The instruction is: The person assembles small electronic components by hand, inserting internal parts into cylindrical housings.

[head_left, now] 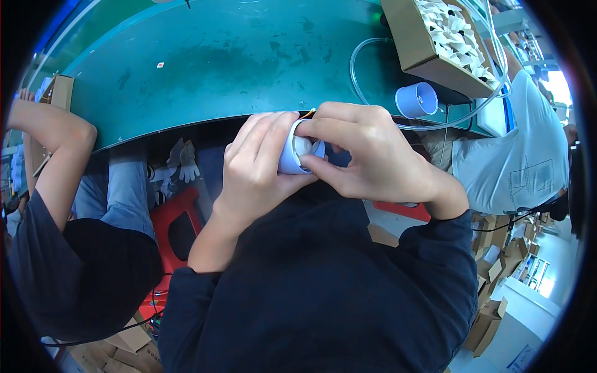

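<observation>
In front of my chest, just off the table's near edge, my left hand [256, 155] wraps round a pale lavender plastic cup-shaped housing [289, 160]. Its open end faces to the right, and a rounded whitish part [302, 145] shows inside. My right hand [357, 146] is closed at the opening, thumb and forefinger at the rim and the inner part; exactly what they pinch is partly hidden. Thin orange and yellow wires with a small connector [310, 112] stick out above the housing, between my hands.
On the green table [217, 68], a similar lavender cup [416, 100] lies near the right end. Behind it a cardboard box [429, 59] holds many white pieces. A clear hose [353, 65] curves round them. Co-workers sit at left and right; a red stool [177, 224] stands at left.
</observation>
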Motion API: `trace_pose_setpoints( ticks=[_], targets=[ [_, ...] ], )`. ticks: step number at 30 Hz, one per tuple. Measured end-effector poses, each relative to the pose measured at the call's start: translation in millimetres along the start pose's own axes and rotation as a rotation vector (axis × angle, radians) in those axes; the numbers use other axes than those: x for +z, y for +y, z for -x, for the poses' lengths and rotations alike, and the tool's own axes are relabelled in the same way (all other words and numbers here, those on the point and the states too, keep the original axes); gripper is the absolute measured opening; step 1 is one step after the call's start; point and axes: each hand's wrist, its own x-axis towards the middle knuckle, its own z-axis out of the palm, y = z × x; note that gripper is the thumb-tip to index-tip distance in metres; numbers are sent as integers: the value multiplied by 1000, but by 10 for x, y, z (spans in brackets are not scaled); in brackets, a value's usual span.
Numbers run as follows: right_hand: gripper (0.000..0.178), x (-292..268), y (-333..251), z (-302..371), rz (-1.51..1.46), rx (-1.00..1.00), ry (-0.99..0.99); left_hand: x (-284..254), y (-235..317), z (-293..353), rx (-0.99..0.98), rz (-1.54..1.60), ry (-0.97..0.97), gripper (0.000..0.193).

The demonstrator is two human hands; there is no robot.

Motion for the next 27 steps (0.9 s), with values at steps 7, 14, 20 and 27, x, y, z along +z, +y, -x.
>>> trace_pose_setpoints(
  ticks=[7,14,20,27],
  targets=[
    [24,-7,6,-8,52,6,-36,-27,-13,-3,-59,77,-60,57],
    [27,-107,7,-30,115,-140,-146,-114,-24,-15,-154,236,-206,54],
    [33,-110,-8,-46,224,-243,-236,-137,-31,-37,-133,324,-282,54],
    [30,-28,3,-69,226,-232,-93,-96,-14,-23,-56,231,-121,56]
  ],
)
